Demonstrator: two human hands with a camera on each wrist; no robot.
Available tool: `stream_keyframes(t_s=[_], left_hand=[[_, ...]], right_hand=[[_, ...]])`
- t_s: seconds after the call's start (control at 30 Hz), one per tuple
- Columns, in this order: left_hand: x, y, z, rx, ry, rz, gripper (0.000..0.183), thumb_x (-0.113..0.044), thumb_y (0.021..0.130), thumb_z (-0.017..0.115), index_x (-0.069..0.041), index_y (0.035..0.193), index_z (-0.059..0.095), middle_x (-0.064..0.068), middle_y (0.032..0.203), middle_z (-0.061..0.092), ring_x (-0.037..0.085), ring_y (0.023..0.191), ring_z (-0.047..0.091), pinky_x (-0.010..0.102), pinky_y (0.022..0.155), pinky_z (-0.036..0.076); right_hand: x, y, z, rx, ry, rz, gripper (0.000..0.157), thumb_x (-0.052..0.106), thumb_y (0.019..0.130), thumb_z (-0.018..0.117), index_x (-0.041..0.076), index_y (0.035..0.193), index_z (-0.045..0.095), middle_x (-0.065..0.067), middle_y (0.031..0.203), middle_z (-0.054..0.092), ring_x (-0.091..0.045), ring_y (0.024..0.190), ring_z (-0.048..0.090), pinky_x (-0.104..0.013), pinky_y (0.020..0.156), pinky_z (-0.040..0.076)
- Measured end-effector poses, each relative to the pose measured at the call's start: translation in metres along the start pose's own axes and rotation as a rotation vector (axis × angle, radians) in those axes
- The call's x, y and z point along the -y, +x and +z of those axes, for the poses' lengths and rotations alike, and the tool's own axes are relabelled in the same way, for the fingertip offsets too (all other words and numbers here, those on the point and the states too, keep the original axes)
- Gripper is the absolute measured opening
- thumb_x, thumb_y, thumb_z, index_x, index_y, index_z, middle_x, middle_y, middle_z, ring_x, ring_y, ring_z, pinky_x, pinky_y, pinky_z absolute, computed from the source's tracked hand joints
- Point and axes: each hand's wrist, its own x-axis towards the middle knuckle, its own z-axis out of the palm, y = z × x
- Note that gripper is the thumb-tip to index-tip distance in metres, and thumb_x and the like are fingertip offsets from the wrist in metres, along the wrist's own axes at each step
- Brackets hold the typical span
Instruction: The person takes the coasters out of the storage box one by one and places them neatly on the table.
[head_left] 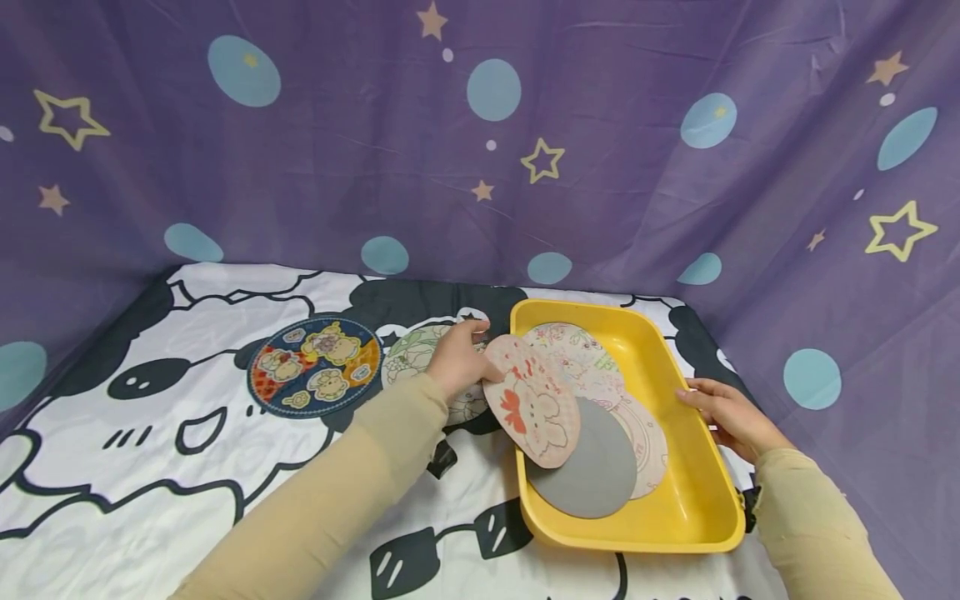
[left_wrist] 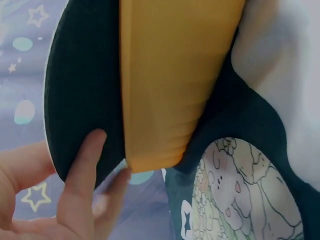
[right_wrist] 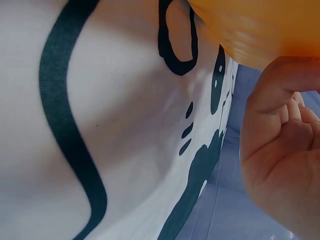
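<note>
My left hand (head_left: 459, 360) pinches the edge of a round pink mat (head_left: 534, 408) with a rabbit-like drawing. The mat is tilted over the left rim of a yellow plastic bin (head_left: 701, 500). Its dark underside (left_wrist: 82, 90) faces the left wrist camera, with fingers against it. My right hand (head_left: 731, 417) grips the bin's right rim, thumb on top and fingers outside. Inside the bin lie a grey-faced round mat (head_left: 596, 467), a pale patterned mat (head_left: 577, 354) and a pink mat (head_left: 651, 442), overlapping. In the right wrist view, the curled right hand (right_wrist: 282, 145) meets the bin's outer wall.
Left of the bin, a green-and-white round mat (head_left: 408, 354) lies partly behind my left hand. Farther left is a blue and orange round mat (head_left: 315, 367). A black-and-white cartoon cloth (head_left: 187, 492) covers the table, and a purple starry curtain (head_left: 375, 158) hangs behind.
</note>
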Motion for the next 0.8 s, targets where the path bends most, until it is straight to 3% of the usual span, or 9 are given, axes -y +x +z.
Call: stream_keyframes(t_s=[0.17,0.4,0.63,0.8], left_hand=[[0.007,0.002,-0.002,0.065,-0.109,-0.051,0.077,0.013,0.076,0.071,0.004,0.146,0.040,0.027,0.133,0.059,0.035,0.111,0.066,0.037,0.088,0.059],[0.019,0.005,-0.007,0.170,-0.173,-0.065,0.040,0.011,0.079,0.067,0.014,0.118,0.063,0.025,0.106,0.071,0.016,0.074,0.070,0.029,0.073,0.061],[0.030,0.009,-0.016,0.357,-0.351,-0.190,0.031,0.008,0.089,0.061,0.014,0.120,0.061,0.008,0.084,0.072,0.012,0.071,0.071,0.021,0.066,0.059],[0.036,0.011,-0.020,0.492,-0.438,-0.224,0.034,0.010,0.093,0.054,0.016,0.127,0.052,0.006,0.085,0.072,0.011,0.076,0.071,0.021,0.072,0.060]], right_hand=[[0.001,0.000,0.000,-0.003,0.000,-0.003,0.083,0.046,0.099,0.057,-0.003,0.154,0.019,0.013,0.104,0.065,-0.008,0.087,0.064,-0.026,0.075,0.058],[0.001,0.000,0.000,-0.003,0.002,-0.004,0.083,0.046,0.098,0.057,-0.003,0.154,0.019,0.012,0.104,0.065,-0.008,0.086,0.064,-0.026,0.074,0.057],[0.001,0.000,0.000,-0.005,0.004,0.000,0.083,0.046,0.098,0.057,-0.002,0.154,0.018,0.013,0.103,0.065,-0.007,0.086,0.064,-0.026,0.075,0.057],[0.001,-0.001,0.000,-0.001,0.007,-0.003,0.083,0.045,0.099,0.057,-0.003,0.154,0.018,0.013,0.102,0.065,-0.007,0.085,0.063,-0.025,0.074,0.056]])
